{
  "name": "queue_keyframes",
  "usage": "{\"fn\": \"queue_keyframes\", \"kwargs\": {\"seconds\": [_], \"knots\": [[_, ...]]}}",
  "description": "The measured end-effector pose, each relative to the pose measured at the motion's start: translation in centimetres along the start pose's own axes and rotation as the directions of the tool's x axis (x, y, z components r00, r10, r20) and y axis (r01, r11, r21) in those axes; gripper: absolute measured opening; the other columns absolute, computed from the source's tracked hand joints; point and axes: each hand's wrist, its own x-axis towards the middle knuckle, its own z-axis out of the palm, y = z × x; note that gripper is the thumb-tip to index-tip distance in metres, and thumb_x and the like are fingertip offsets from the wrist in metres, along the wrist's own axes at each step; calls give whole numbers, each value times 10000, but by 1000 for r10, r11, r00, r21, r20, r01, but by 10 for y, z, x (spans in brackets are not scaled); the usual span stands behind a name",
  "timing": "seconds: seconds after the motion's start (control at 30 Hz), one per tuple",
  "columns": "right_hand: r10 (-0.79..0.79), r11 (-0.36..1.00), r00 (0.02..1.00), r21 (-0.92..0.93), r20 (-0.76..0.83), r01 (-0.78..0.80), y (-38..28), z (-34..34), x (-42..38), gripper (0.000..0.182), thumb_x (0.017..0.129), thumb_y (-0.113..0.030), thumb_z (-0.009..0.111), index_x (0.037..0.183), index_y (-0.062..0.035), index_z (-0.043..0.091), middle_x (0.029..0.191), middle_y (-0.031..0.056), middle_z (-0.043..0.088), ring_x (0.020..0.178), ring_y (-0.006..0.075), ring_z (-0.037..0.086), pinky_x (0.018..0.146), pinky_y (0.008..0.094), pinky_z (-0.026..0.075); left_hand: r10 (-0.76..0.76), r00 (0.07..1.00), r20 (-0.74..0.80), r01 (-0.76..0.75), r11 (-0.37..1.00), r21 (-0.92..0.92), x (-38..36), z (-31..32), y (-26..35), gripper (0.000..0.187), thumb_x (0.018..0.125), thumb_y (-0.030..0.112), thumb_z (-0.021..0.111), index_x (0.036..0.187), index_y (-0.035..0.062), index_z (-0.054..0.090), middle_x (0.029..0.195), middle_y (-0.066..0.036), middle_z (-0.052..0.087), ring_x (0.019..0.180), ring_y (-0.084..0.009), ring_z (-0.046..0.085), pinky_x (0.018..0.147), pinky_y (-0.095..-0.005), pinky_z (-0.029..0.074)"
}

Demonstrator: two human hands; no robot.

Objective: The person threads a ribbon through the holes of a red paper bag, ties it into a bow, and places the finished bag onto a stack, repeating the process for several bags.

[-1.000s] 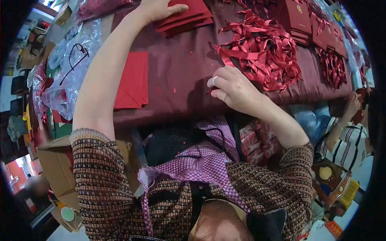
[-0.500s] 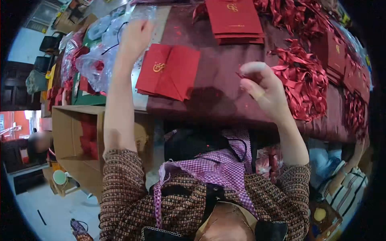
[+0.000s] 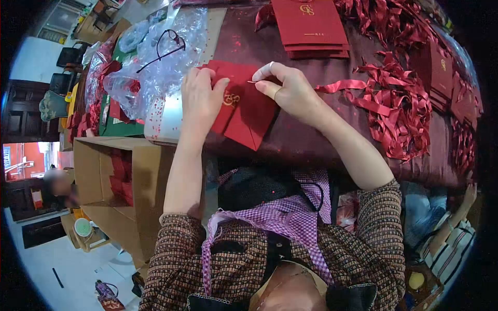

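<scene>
Flat red paper bags [image 3: 245, 122] with a gold monogram lie at a slant in front of me on the dark red cloth. My left hand [image 3: 203, 98] grips the upper left edge of the top bag, thumb over its face and fingers curled. Over the bag's upper right edge, my right hand [image 3: 291, 89] pinches a thin end between thumb and index finger, one fingertip covered in white. Behind that wrist a red ribbon [image 3: 342, 85] stretches out of the ribbon heap [image 3: 397, 109]; its path under the hand is hidden.
More red bags [image 3: 314, 26] are stacked at the back, others [image 3: 433, 72] at the right. Glasses [image 3: 168, 46] rest on clear plastic wrap [image 3: 181, 31] at the left. An open cardboard box [image 3: 142, 192] with red contents stands beside the table edge. A person's arm [image 3: 451, 220] shows far right.
My left hand has come down from the plastic wrap onto the bag. My right hand has moved left from beside the ribbon heap to the bag's edge. The glasses are now uncovered.
</scene>
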Motion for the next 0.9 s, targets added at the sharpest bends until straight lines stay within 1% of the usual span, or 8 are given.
{"fn": "queue_keyframes", "kwargs": {"seconds": [0.07, 0.17, 0.23, 0.3, 0.33, 0.53, 0.67, 0.9], "knots": [[-43, 996, 999, 71, -30, 45, 7, 3, -3, 179, 851, -123, 609, 960, 19, 605, 912, 183, 652, 861, 296, 637, 760, 370, 486, -59, 998, 31, 62, 993, -97, 1, 0, 14, 223, 757, 139, 712, 851, -11, 576, 845, -184, 557, 835, -362, 538, 746, -440, 424], [-97, 995, 994, -5, -42, 97, 15, 1, -5, 176, 864, -128, 594, 957, 22, 597, 908, 187, 644, 868, 311, 628, 771, 379, 481, 0, 1000, -14, 0, 999, -36, 2, 6, 20, 256, 741, 167, 741, 860, -15, 605, 817, -163, 613, 743, -301, 604, 675, -396, 484], [-88, 996, 995, -17, -51, 87, 14, -3, -6, 178, 866, -130, 592, 957, 23, 594, 912, 190, 640, 872, 317, 624, 774, 384, 479, 27, 1000, -15, -27, 999, -37, 4, 1, 28, 234, 754, 147, 729, 865, -16, 603, 792, -142, 616, 696, -248, 600, 649, -363, 483], [-81, 996, 995, -26, -63, 80, 11, -9, -7, 180, 867, -133, 590, 957, 23, 590, 917, 193, 637, 877, 323, 620, 778, 388, 477, -253, 952, 175, 288, 933, -217, 9, -9, 41, 198, 778, 113, 706, 885, -18, 603, 784, -92, 607, 684, -150, 567, 630, -300, 470], [-74, 997, 994, -27, -76, 72, 9, -11, -8, 171, 868, -130, 585, 951, 20, 587, 911, 190, 633, 882, 326, 615, 780, 391, 475, -255, 945, 205, 312, 891, -331, 9, -14, 43, 192, 800, 84, 671, 916, -51, 600, 789, -126, 633, 691, -178, 584, 636, -308, 481], [-291, 950, 939, -171, -184, 261, 2, -10, -12, 118, 850, -102, 596, 902, 2, 571, 872, 158, 619, 882, 328, 594, 786, 403, 456, -237, 932, 274, 359, 696, -622, -1, -20, 47, 212, 845, 38, 618, 1040, -46, 615, 812, -19, 615, 711, -60, 526, 640, -224, 457], [-484, 834, 860, -380, -160, 399, 1, -7, -16, 114, 812, -85, 643, 869, -36, 558, 850, 103, 622, 839, 284, 594, 754, 390, 413, -293, 928, 229, 370, 669, -644, -6, -24, 61, 184, 858, 15, 599, 1031, -44, 614, 825, -10, 609, 708, -50, 512, 641, -207, 446], [-570, 787, 794, -419, -212, 453, -2, -8, -16, 124, 799, -78, 654, 863, -61, 550, 835, 64, 620, 799, 241, 595, 746, 369, 366, -226, 962, 155, 271, 696, -665, -10, -32, 81, 163, 859, -9, 590, 1016, -47, 609, 818, -23, 611, 711, -59, 525, 645, -208, 450]]}}
